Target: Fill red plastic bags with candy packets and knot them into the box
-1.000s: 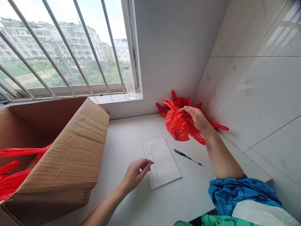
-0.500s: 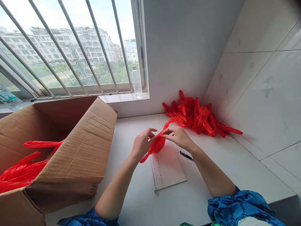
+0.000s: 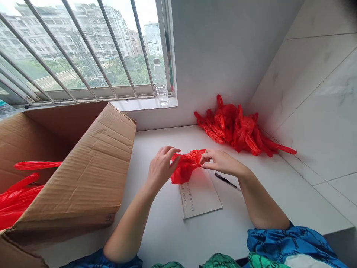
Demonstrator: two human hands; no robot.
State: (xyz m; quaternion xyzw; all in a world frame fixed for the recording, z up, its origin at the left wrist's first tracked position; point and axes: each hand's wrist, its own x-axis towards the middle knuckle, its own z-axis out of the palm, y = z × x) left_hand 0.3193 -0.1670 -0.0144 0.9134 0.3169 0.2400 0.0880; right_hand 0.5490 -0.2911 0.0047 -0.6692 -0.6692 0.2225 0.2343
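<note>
A crumpled red plastic bag (image 3: pixel 186 166) hangs just above a white sheet of paper (image 3: pixel 200 197) on the white counter. My left hand (image 3: pixel 161 168) pinches the bag's left side with thumb and fingers. My right hand (image 3: pixel 220 162) pinches its right top edge. Both hands are closed on the bag, a short way apart. A black pen (image 3: pixel 225 180) lies beside the paper, partly under my right wrist.
A heap of red plastic bags (image 3: pixel 237 128) fills the back corner against the tiled wall. An open cardboard box (image 3: pixel 83 175) with red bags inside (image 3: pixel 16 193) stands at the left. A plastic water bottle (image 3: pixel 161 82) stands on the windowsill by the barred window.
My right hand carried one bag from the heap to above the paper. My left hand came up and took hold too; the bag is now bunched between both hands.
</note>
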